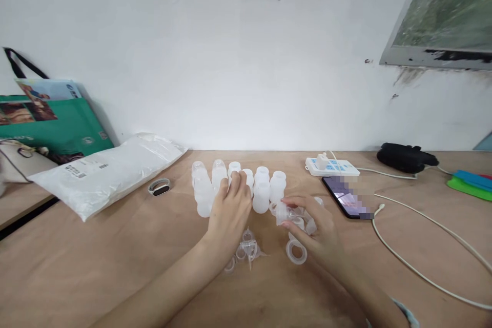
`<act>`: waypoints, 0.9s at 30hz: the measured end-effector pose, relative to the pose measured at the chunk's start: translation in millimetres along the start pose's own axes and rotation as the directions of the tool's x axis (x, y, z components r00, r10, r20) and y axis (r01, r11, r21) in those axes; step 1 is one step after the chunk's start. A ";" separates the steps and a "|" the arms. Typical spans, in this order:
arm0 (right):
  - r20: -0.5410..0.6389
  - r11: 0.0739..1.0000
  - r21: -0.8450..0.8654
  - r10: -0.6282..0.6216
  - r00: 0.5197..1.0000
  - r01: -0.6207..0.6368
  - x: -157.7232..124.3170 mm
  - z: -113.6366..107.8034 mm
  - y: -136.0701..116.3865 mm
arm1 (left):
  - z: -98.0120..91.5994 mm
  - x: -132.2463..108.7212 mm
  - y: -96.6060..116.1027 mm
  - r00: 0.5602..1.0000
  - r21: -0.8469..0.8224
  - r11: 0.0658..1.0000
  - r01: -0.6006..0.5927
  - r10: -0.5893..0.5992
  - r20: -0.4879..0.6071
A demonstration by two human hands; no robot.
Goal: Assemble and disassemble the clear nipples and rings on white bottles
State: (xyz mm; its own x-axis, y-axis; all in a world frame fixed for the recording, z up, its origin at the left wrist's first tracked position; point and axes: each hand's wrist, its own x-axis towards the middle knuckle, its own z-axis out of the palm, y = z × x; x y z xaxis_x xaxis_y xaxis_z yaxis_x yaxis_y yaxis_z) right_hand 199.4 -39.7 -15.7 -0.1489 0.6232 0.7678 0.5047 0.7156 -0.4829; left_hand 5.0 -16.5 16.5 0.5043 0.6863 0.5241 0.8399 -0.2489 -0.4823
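Now the right hand (313, 228) pinches a clear cap (284, 212) while the left hand (230, 210) grips a bottle (233, 167).

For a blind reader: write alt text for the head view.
At a wooden table, the left hand touches a cluster of white bottles while the right hand holds a small clear part. Clear rings lie nearby; a phone, power strip and white bag sit further out.
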 end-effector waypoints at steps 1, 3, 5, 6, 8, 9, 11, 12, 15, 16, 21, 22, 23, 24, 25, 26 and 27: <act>-0.008 1.000 0.000 -0.001 1.000 0.001 0.6 -0.8 -0.8 | -7.5 -2.2 -1.9 1.000 -0.029 1.000 0.002 -0.003 -0.031; -0.020 1.000 -0.001 0.002 1.000 -0.002 1.3 -2.3 -2.0 | -24.1 -5.0 -7.5 0.999 -0.115 0.993 0.003 -0.009 -0.048; -0.020 1.000 0.007 0.021 1.000 -0.020 0.9 -3.2 -2.7 | -39.1 -5.9 -14.8 1.000 -0.290 0.957 0.003 -0.003 0.001; -0.015 0.999 0.017 0.036 0.999 -0.035 0.4 -3.6 -2.9 | -44.8 -6.0 -18.6 0.998 -0.419 0.908 -0.006 0.033 0.057; 0.004 0.996 0.050 0.074 0.997 -0.074 -0.8 -3.9 -3.2 | -50.8 -6.8 -25.2 0.978 -0.684 0.728 0.047 0.106 0.180; 0.018 0.993 0.072 0.092 0.996 -0.093 -1.4 -3.9 -3.2 | -51.0 -7.9 -27.7 0.963 -0.786 0.612 0.091 0.147 0.226; 0.047 0.984 0.125 0.123 0.991 -0.128 -2.2 -3.6 -3.1 | -46.4 -11.5 -30.3 0.931 -0.906 0.379 0.190 0.224 0.288; 0.062 0.976 0.161 0.136 0.989 -0.145 -2.3 -3.4 -2.9 | -42.2 -14.0 -30.5 0.915 -0.931 0.275 0.241 0.254 0.312; 0.128 0.934 0.304 0.154 0.980 -0.186 -2.0 -2.5 -2.8 | -25.4 -22.7 -28.0 0.869 -0.914 -0.023 0.405 0.322 0.376; 0.157 0.916 0.353 0.144 0.977 -0.192 -1.7 -2.2 -3.2 | -19.5 -25.5 -26.8 0.859 -0.885 -0.124 0.448 0.336 0.387; 0.292 0.874 0.443 0.069 0.954 -0.199 0.7 -0.7 -8.3 | 0.1 -32.6 -25.7 0.804 -0.745 -0.345 0.571 0.416 0.424; 0.308 0.870 0.453 0.053 0.950 -0.195 1.3 -0.5 -9.4 | 1.3 -32.4 -26.6 0.787 -0.729 -0.346 0.591 0.447 0.426; 0.324 0.863 0.468 0.032 0.946 -0.190 1.8 -0.3 -10.2 | 1.8 -31.8 -27.8 0.769 -0.712 -0.351 0.608 0.482 0.419; 0.338 0.854 0.487 0.008 0.941 -0.182 2.1 -0.1 -10.6 | 1.9 -31.0 -29.0 0.753 -0.692 -0.364 0.624 0.518 0.406; 0.356 0.845 0.502 -0.011 0.934 -0.181 2.3 0.2 -10.5 | 1.7 -30.3 -30.2 0.734 -0.665 -0.380 0.643 0.552 0.395; 0.373 0.838 0.513 -0.023 0.928 -0.185 2.3 0.4 -10.1 | 1.6 -29.8 -31.2 0.713 -0.630 -0.396 0.669 0.582 0.391; 0.386 0.832 0.520 -0.028 0.922 -0.192 2.0 0.6 -9.5 | 1.4 -29.7 -31.9 0.691 -0.589 -0.411 0.696 0.606 0.393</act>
State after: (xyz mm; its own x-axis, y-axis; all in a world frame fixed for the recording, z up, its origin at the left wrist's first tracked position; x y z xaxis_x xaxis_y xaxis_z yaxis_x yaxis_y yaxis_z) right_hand 193.8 -45.0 -9.8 -0.4798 0.6760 0.5593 0.0066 0.6402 -0.7682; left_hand -37.1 -28.0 15.3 0.7790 0.5921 -0.2062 0.1240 0.1769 0.9764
